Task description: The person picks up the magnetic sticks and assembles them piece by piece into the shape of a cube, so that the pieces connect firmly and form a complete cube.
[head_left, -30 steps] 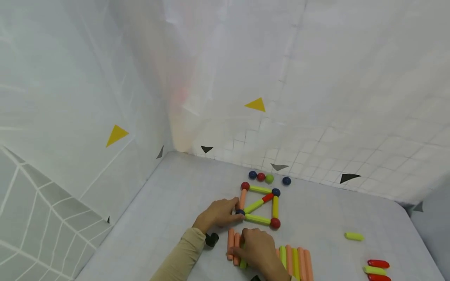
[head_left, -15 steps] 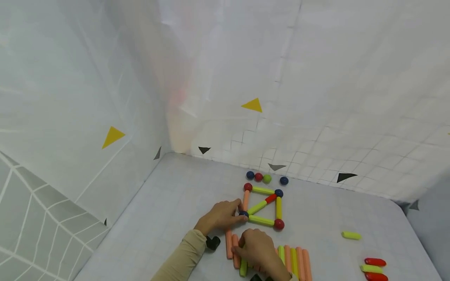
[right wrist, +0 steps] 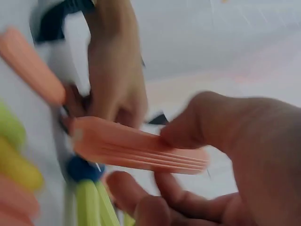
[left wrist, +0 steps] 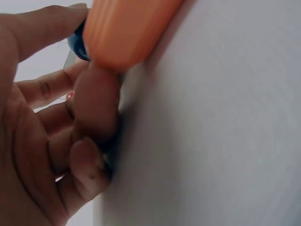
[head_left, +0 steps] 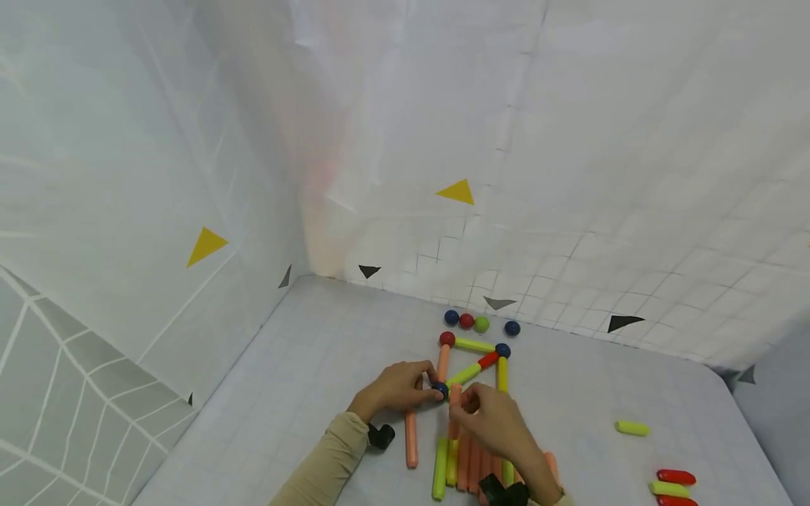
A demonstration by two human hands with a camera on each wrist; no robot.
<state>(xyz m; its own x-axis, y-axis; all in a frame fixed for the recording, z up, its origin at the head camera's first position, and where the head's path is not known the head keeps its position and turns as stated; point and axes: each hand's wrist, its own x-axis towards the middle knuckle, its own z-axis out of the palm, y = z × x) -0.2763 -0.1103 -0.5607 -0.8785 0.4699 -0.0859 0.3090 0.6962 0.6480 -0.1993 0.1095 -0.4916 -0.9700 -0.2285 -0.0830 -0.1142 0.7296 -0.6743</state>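
Note:
My left hand [head_left: 400, 388] rests at the near-left corner of a shape built from sticks and balls, its thumb and index finger pinching a dark blue ball [head_left: 440, 391]. In the left wrist view that ball [left wrist: 77, 43] shows partly beneath a fingertip. My right hand [head_left: 496, 422] pinches an orange stick [head_left: 455, 407] between thumb and fingers, tilted up off the table just right of the blue ball. The right wrist view shows this ribbed orange stick [right wrist: 136, 147] close to the ball [right wrist: 84, 168]; whether they touch I cannot tell. The shape's near side is hidden by my right hand.
Several orange, green and yellow sticks [head_left: 439, 469] lie in a row under my right arm. One orange stick [head_left: 411, 441] lies beside my left hand. Loose balls [head_left: 466, 321] line the back wall. Short red and yellow sticks [head_left: 673, 488] are at right.
My right hand has taken an orange stick from the left end of the row and lifted it forward to the blue ball. My left hand keeps hold of that ball.

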